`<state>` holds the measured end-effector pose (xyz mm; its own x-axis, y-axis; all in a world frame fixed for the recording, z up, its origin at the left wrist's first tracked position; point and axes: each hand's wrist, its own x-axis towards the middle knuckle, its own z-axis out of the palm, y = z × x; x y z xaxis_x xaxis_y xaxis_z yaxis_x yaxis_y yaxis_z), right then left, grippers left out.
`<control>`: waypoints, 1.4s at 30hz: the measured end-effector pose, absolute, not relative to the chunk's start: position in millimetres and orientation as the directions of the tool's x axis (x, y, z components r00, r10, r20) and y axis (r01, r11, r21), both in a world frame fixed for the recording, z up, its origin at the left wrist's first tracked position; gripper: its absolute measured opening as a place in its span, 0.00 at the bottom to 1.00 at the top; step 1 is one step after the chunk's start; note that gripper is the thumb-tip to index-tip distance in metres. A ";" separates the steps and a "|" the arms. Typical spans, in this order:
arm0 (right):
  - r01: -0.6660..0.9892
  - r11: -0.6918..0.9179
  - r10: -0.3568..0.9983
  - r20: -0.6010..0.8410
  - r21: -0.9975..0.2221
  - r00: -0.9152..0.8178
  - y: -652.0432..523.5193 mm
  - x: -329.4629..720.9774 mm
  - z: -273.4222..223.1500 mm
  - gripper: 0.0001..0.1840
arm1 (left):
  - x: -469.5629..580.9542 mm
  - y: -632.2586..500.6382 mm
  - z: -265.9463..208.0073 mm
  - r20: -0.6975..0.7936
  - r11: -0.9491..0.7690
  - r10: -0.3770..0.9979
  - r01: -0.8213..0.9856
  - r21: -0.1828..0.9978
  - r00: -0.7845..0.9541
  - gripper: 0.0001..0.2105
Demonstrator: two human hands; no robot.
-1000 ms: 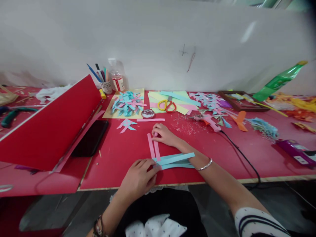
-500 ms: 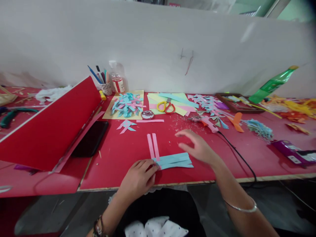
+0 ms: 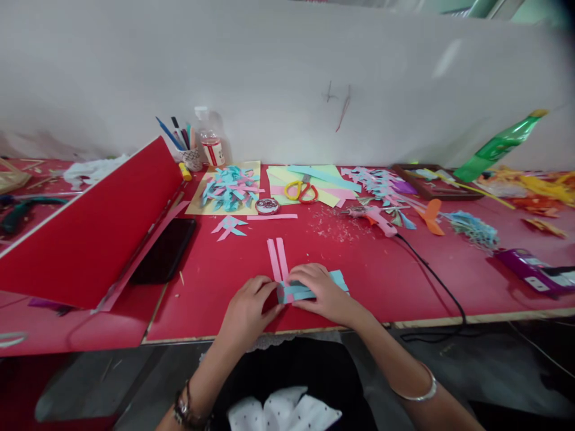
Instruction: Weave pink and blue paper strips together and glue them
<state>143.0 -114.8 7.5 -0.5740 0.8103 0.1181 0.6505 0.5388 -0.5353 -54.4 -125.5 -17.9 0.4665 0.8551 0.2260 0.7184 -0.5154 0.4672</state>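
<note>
Blue paper strips (image 3: 339,279) lie crosswise near the table's front edge, interlaced at their left end with two upright pink paper strips (image 3: 283,258). My left hand (image 3: 247,309) grips the left end of this weave between thumb and fingers. Over the middle of the blue strips, my right hand (image 3: 324,294) is closed with thumb and fingers on them, just right of the pink strips. It hides part of the blue strips. Farther back lies a finished-looking woven piece (image 3: 230,226) in pink and blue, beside a loose pink strip (image 3: 272,216).
Scissors (image 3: 302,189) rest on coloured paper sheets at the back. A pink glue gun (image 3: 377,219) with a black cord lies at right. At left are a phone (image 3: 167,254) and a leaning red board (image 3: 103,230). A green bottle (image 3: 501,146) tilts at back right.
My right hand has come down and left from above the table onto the blue strips. My left hand stays at the left end of the weave. The view has shifted slightly.
</note>
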 end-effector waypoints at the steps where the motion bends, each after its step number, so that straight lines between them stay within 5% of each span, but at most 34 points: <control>1: 0.648 0.540 0.810 0.124 -0.537 -0.573 -114.7 142.6 6.5 0.16 | -53.7 -125.2 -18.8 0.223 -0.514 0.855 0.704 0.491 0.469 0.13; 10: 0.624 0.559 0.798 0.152 -0.546 -0.583 -111.9 142.0 -1.4 0.15 | -50.0 -123.6 -17.7 0.158 -0.462 0.874 0.686 0.562 0.459 0.13; 18: 0.636 0.550 0.812 0.169 -0.542 -0.558 -114.7 141.2 -0.8 0.16 | -54.5 -130.4 -10.7 0.186 -0.454 0.890 0.767 0.453 0.417 0.06; 30: 0.608 0.549 0.813 0.198 -0.574 -0.547 -116.3 141.0 -3.5 0.15 | -50.5 -133.2 -8.7 0.158 -0.417 0.909 0.843 0.340 0.386 0.09; 42: 0.624 0.545 0.820 0.199 -0.560 -0.537 -118.7 140.1 -2.7 0.17 | -46.7 -133.9 -9.2 0.183 -0.340 0.940 0.846 0.411 0.289 0.09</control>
